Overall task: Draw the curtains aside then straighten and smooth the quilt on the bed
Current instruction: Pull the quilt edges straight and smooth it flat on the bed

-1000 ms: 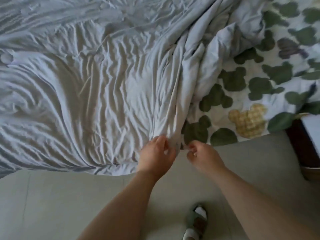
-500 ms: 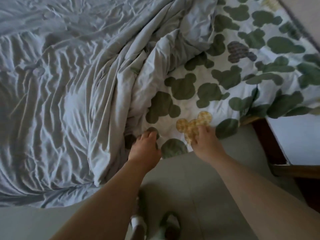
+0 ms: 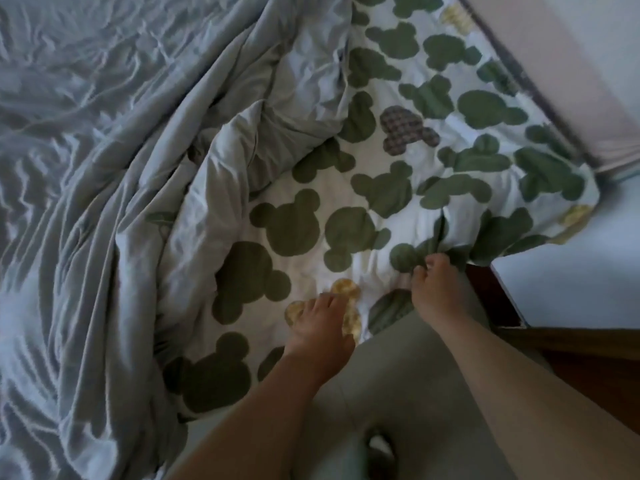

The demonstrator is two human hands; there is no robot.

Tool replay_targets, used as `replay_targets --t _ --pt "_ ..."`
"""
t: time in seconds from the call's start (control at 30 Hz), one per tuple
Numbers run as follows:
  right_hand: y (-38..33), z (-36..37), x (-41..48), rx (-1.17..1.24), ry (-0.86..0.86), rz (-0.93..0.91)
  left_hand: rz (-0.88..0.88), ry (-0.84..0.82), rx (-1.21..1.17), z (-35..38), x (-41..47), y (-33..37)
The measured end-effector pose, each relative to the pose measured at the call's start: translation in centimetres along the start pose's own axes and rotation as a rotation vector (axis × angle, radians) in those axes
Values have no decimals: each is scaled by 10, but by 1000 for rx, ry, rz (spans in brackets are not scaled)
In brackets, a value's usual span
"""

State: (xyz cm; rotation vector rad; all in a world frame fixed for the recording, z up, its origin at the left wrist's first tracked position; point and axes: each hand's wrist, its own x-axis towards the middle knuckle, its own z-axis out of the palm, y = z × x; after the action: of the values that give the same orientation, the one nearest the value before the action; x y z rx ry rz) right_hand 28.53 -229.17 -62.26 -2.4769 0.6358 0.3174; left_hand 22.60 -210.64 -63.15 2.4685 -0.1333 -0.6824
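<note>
Quilt: the white quilted cover printed with green mouse-head shapes (image 3: 363, 202) is spread over the right part of the bed, its near edge hanging toward the floor; a second ago only a narrower strip of the print was showing, so more of the patterned face has been brought into view.
Grey layer: the crumpled pale grey-blue fabric (image 3: 104, 202), whether the quilt's underside or a separate sheet cannot be told, is heaped in a ridge to the left of the print and lies further left than it did a second ago.
Left hand: the left hand (image 3: 320, 325) has been moved from the grey fold onto the quilt's near edge, over a yellow checked mouse shape (image 3: 346, 289); the grip looks flat or lightly curled on the cloth, and whether fabric is pinched cannot be told.
Right hand: the right hand (image 3: 436, 289) has been carried further right along the same edge, and its grip is closed on a bunched pleat of the printed cloth.
Bed frame: a dark wooden corner (image 3: 491, 292) is seen just beside the right hand.
Curtains: none are in view.
Meaning for the task: the edge is judged to be worked hand over hand toward the corner; the grey ridge and the pleats are not yet smoothed.
</note>
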Motion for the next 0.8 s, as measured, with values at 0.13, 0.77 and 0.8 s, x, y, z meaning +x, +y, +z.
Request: replay_targets --t 0.13,0.77,0.8 --pt "20 -22 42 182 50 199 49 20 -8 6 26 30" --pt "134 -140 214 717 340 391 -346 218 126 51 157 158" --pt "134 -155 212 653 451 272 -351 231 111 49 155 163"
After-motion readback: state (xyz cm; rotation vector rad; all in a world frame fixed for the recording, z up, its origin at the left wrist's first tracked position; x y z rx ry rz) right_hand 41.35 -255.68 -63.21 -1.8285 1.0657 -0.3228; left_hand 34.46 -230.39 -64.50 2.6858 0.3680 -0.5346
